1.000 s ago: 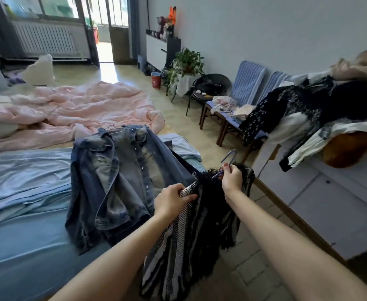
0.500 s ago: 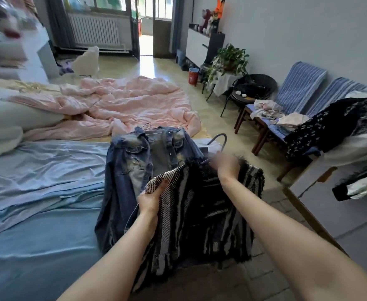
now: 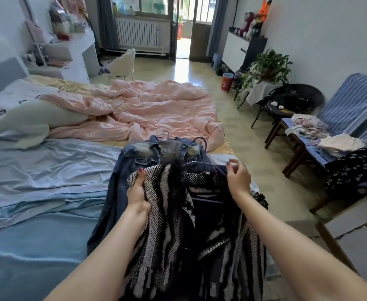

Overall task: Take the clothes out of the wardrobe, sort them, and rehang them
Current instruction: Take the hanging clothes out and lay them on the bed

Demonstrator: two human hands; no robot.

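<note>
A black-and-white striped knit garment (image 3: 191, 224) on a purple hanger (image 3: 208, 167) lies over a denim jacket (image 3: 139, 161) at the edge of the bed (image 3: 37, 170). My left hand (image 3: 138, 192) grips the knit's left shoulder. My right hand (image 3: 239, 179) has its fingers curled at the hanger's right end, by the knit's other shoulder. The denim jacket has its own wire hanger, whose hook (image 3: 165, 134) shows above the collar.
A rumpled pink quilt (image 3: 156, 109) covers the far half of the bed. To the right stand blue striped chairs (image 3: 349, 105) with folded clothes (image 3: 341, 143), a dark floral garment (image 3: 356, 170), a potted plant (image 3: 267, 68) and a white panel (image 3: 362, 224).
My right hand has left the hanger hook and moved down to the hanger's right end. The knit has come to lie on the denim jacket. My view has swung left.
</note>
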